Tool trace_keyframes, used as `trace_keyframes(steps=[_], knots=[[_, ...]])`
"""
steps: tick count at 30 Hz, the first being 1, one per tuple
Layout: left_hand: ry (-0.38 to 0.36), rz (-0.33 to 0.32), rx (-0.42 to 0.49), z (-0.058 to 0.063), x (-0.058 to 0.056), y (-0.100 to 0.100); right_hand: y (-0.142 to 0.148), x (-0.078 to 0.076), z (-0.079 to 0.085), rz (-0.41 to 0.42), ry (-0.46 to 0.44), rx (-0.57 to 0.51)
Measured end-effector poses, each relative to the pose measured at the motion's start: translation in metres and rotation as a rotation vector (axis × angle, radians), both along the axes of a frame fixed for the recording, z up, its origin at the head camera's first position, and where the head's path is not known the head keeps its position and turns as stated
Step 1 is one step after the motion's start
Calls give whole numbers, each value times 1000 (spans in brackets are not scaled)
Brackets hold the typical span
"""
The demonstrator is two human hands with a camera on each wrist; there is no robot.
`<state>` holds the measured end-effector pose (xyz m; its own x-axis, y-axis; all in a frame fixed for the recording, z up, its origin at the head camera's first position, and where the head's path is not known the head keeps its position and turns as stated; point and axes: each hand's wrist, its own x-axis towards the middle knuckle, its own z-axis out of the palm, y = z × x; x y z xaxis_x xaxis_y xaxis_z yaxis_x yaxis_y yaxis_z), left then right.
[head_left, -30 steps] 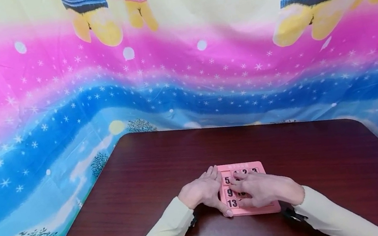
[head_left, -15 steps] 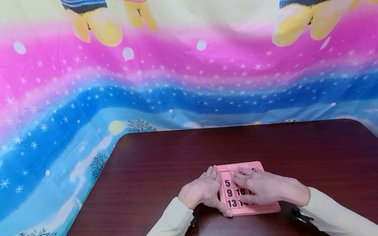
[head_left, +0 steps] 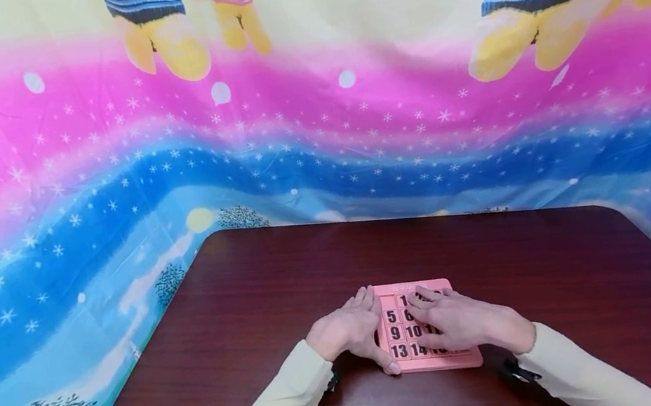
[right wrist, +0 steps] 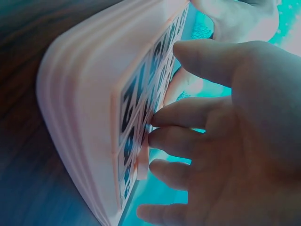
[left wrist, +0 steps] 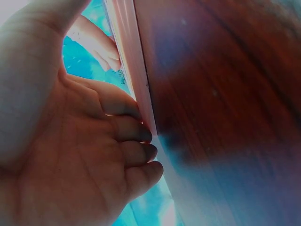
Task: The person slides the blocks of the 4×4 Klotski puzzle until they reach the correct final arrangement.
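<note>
A pink sliding number puzzle with black digits lies flat on the table. Along its left side my left hand is spread, fingertips at the far left corner and thumb at the near left corner. In the left wrist view, the fingertips touch the puzzle's pink side wall. Over the right half of the tiles lies my right hand, fingers extended and pointing left. Its fingertips meet the number tiles in the right wrist view. Tiles 1, 5, 9, 10 and 13 show; several on the right are hidden beneath it.
The dark brown wooden table reaches back to a cloth backdrop printed with bears and snowflakes. Both forearms, in cream sleeves, come in from the near edge, each with a black strap at the wrist.
My right hand has shifted a little to the right over the tiles, uncovering more of the middle ones. Tile 5 has slid slightly toward me. The left hand stays in place.
</note>
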<state>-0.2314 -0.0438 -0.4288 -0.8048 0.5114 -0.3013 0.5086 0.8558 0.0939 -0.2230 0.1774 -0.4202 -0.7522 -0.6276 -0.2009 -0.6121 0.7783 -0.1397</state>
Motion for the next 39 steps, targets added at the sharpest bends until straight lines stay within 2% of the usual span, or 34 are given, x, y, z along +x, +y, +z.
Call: trace_keyframes(steps=[8,21,28,33,39], knots=[[3,1,-7,1,1,0,-3,1,2,-29,-16,9],[-3,-8,-10,1,-1,1,-13,1,2,24,-2,-15],[-23,3,18,0,-1,-1,-25,0,2,19,-41,-28],[-14,-8,10,0,-1,-2,-35,-1,1,16,-34,-16],[-10,-6,10,0,-1,0,-22,0,5,21,-32,-40]])
